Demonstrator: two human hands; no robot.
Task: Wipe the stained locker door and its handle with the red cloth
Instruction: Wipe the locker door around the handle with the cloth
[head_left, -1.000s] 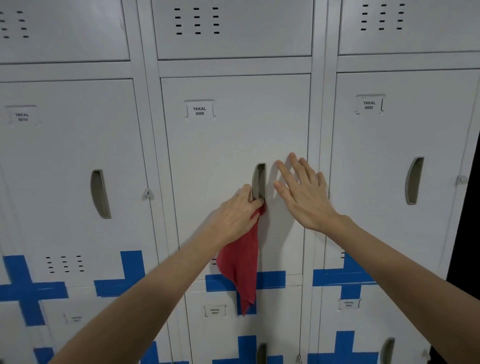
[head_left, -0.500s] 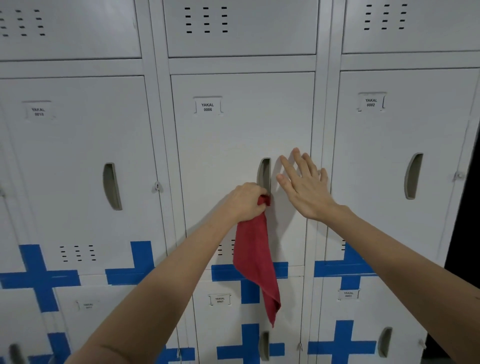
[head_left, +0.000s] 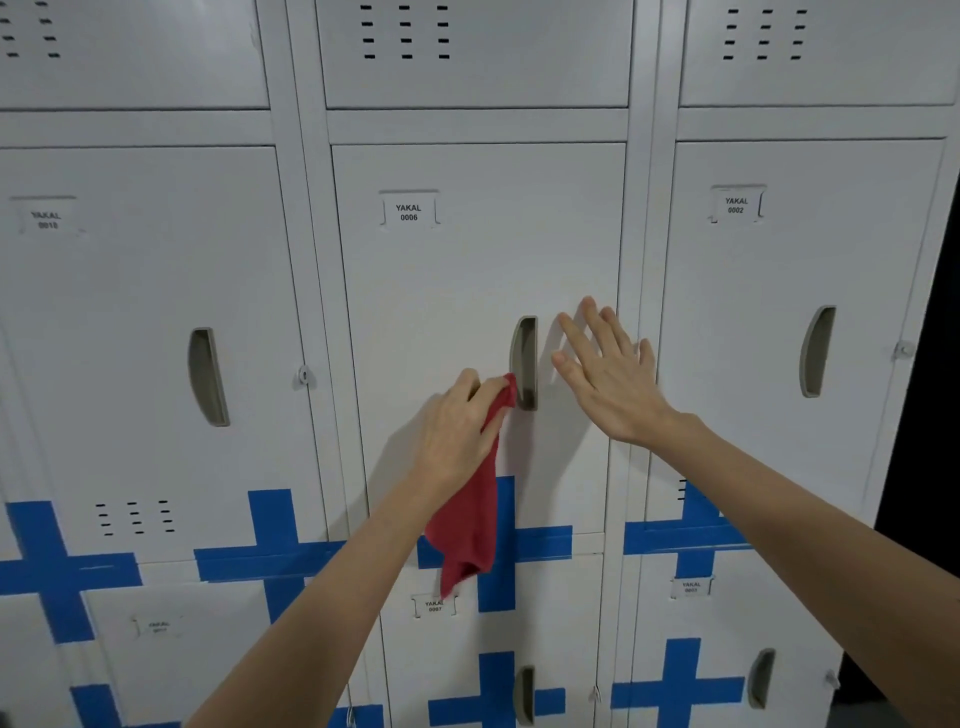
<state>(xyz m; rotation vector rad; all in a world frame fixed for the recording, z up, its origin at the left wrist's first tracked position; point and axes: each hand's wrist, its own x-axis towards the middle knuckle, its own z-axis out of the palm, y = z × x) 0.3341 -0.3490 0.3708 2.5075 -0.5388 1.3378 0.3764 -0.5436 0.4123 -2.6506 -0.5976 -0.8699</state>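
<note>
My left hand (head_left: 460, 426) clenches the red cloth (head_left: 467, 525), its bunched top pressed at the lower end of the grey recessed handle (head_left: 524, 361) on the white metal locker door (head_left: 467, 270) labelled YAKAL 0006; the rest hangs down. My right hand (head_left: 608, 371), fingers spread, lies flat on the door beside the handle.
</note>
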